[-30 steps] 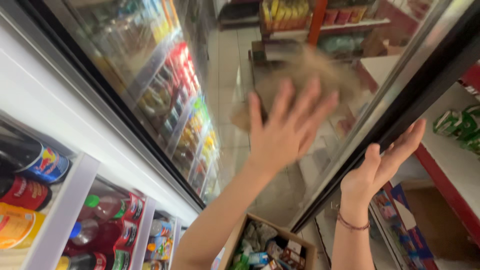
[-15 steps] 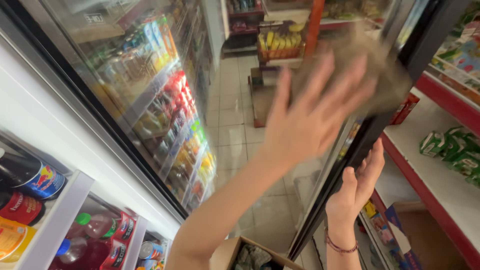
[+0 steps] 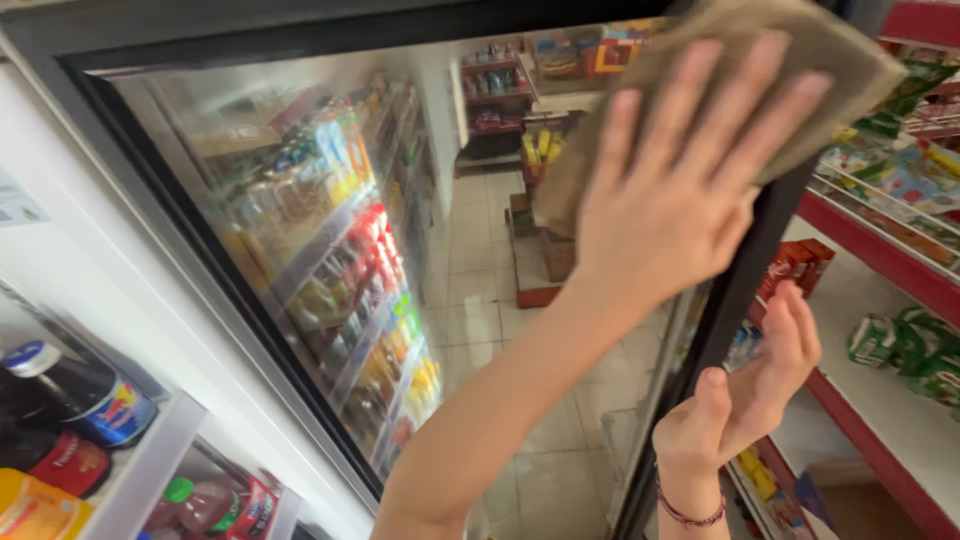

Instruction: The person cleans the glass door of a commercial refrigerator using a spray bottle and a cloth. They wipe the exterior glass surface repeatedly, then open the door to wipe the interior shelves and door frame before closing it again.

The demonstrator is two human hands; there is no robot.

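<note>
- Two hands are at work on an open glass cooler door (image 3: pixel 330 300). The left hand (image 3: pixel 690 190) lies flat, fingers spread, pressing a brown cloth (image 3: pixel 760 70) against the pane. No clenched grip: the cloth is pinned under palm and fingers, not pinched.
- The right hand (image 3: pixel 750 400), with a beaded bracelet (image 3: pixel 685 510) at the wrist, is cupped loosely around the door's dark outer edge (image 3: pixel 740 290). It braces the frame; whether the fingers close fully behind it cannot be told.
- Change noted: a second ago the left hand and cloth sat lower, near the middle of the glass; half a second ago they were higher; now they are at the top corner, touching the upper frame (image 3: pixel 330 30). The right hand has kept to the door edge throughout, lower down.
- Judgement: the wiping stroke has run upward and reached the end of its travel on this side. The pane below and to the left shows haze and reflections, so that area probably remains to be covered.
- Orientation: the cloth is folded to a rough rectangle, long axis running from lower left to upper right, far corner pointing up and right past the door edge. The fingers point the same way.
- Surroundings: bottled drinks (image 3: pixel 70 400) stand on the cooler shelves at lower left; red store shelving (image 3: pixel 900 290) with packaged goods lies at right, beyond the door.
</note>
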